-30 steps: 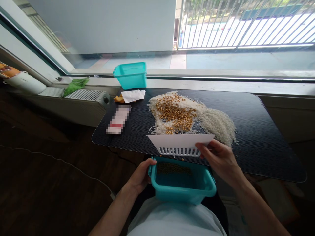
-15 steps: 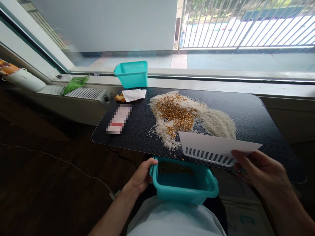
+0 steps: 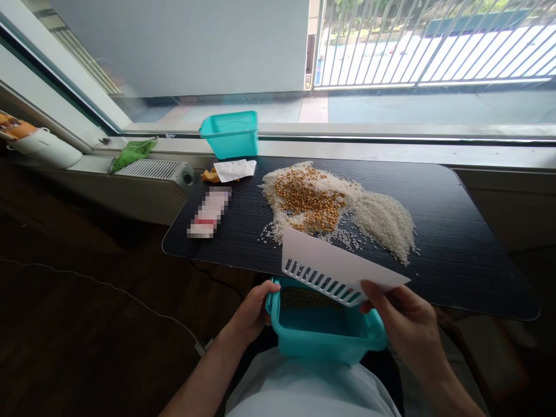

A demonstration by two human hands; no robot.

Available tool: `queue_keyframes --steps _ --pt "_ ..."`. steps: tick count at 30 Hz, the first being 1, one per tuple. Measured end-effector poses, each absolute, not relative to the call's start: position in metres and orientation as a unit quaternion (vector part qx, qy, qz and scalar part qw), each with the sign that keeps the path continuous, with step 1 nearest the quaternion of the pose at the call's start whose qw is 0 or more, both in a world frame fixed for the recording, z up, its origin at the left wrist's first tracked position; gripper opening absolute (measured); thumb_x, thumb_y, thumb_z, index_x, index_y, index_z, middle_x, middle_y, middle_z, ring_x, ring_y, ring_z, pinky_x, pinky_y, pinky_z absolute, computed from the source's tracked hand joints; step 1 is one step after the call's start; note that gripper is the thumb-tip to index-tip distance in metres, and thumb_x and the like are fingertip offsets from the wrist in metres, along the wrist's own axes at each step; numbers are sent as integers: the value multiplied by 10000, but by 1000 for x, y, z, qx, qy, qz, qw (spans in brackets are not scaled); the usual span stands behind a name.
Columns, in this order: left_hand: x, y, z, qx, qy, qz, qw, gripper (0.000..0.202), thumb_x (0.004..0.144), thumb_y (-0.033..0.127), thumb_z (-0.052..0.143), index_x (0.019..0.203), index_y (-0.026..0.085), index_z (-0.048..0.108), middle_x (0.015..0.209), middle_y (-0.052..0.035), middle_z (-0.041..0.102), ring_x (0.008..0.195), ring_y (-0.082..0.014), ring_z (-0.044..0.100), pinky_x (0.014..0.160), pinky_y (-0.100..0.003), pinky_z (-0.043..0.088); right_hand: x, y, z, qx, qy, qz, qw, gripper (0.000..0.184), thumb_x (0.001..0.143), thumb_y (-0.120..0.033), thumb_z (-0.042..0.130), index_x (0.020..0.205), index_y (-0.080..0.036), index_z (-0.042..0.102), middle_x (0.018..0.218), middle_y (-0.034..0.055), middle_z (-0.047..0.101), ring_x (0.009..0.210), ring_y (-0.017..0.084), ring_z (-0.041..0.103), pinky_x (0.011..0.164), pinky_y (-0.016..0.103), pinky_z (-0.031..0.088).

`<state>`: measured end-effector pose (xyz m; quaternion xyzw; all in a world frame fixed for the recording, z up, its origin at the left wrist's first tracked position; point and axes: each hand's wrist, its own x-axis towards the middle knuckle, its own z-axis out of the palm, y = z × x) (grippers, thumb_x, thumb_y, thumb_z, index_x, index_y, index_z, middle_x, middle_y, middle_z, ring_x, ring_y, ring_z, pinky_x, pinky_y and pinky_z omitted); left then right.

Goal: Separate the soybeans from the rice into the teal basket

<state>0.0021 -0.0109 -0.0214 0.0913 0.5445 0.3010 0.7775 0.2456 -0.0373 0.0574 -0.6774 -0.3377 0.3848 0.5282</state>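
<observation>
My left hand (image 3: 256,307) grips the left rim of a teal plastic bin (image 3: 330,346) on my lap, just below the table's front edge. Small dark grains (image 3: 310,297) cover part of the bin's floor. In my right hand (image 3: 406,313) is a white plastic panel with a row of slots (image 3: 330,260), pinched near its right end. The panel slants over the table edge and the bin's far rim. Its left end hides the near part of a pile of white rice (image 3: 384,220). Yellow-brown beans (image 3: 310,200) lie on the left part of the rice.
On the black table (image 3: 460,249), a white paper (image 3: 234,170) and a blurred pinkish packet (image 3: 211,213) lie at the left. Another teal bin (image 3: 232,136) stands at the back by the window. A green cloth (image 3: 134,154) rests on the radiator (image 3: 154,168).
My right hand has moved left with the slotted panel, which now hangs more over the bin and the near rice. My left hand stays on the bin's rim.
</observation>
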Motion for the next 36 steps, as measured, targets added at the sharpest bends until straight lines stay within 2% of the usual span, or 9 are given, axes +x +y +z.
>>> queue_keyframes --steps 4,8,12,17,21,26,28,31,36 --pt "1 -11 -24 82 552 300 774 280 657 319 781 587 206 534 443 66 488 392 -100 441 455 -237 331 241 -39 47 -697 -335 366 518 255 691 -450 842 753 -206 801 531 -2 669 506 172 626 522 273 513" --pt "1 -10 -26 73 556 301 771 218 674 298 774 642 202 581 466 59 522 435 -125 509 493 -244 387 262 -36 38 -715 -331 343 511 341 633 -498 857 779 -195 804 519 9 681 486 204 658 508 295 553" --pt "2 -10 -25 65 557 305 769 170 685 280 762 677 193 617 497 42 566 473 -143 557 523 -254 427 280 -31 39 -751 -314 255 522 408 603 -544 844 808 -195 796 582 22 725 483 215 673 504 313 575" --pt "3 -10 -23 65 558 305 769 146 692 273 754 684 188 635 498 34 577 490 -154 576 540 -261 444 302 -22 40 -781 -328 172 503 441 668 -552 778 907 -182 809 647 30 755 545 244 711 623 366 605" --pt "3 -10 -23 67 560 302 769 139 697 280 749 691 181 652 484 37 562 472 -150 562 550 -264 455 327 -13 39 -803 -326 126 483 488 736 -560 742 974 -138 808 713 73 771 617 273 727 665 397 590" --pt "4 -10 -23 79 553 302 773 170 694 298 746 643 192 623 437 61 487 389 -115 448 500 -256 421 338 -4 48 -808 -350 86 467 369 790 -578 709 864 -225 790 652 42 738 724 322 749 815 460 582" --pt "5 -10 -24 82 550 301 774 209 685 304 749 603 203 585 424 65 461 370 -105 410 466 -249 390 333 -2 52 -794 -355 104 483 353 773 -589 729 846 -247 780 653 34 739 691 309 746 768 447 592" --pt "6 -11 -24 78 553 302 772 212 681 309 749 602 203 583 419 64 452 383 -110 432 460 -240 387 322 4 54 -776 -349 145 505 407 695 -594 771 865 -225 780 665 29 750 599 271 723 657 411 592" --pt "4 -12 -25 67 552 299 775 188 672 306 759 636 197 610 415 67 449 422 -124 490 485 -234 411 313 13 44 -762 -366 167 508 416 635 -587 789 829 -219 777 613 -1 734 581 254 718 631 380 583"
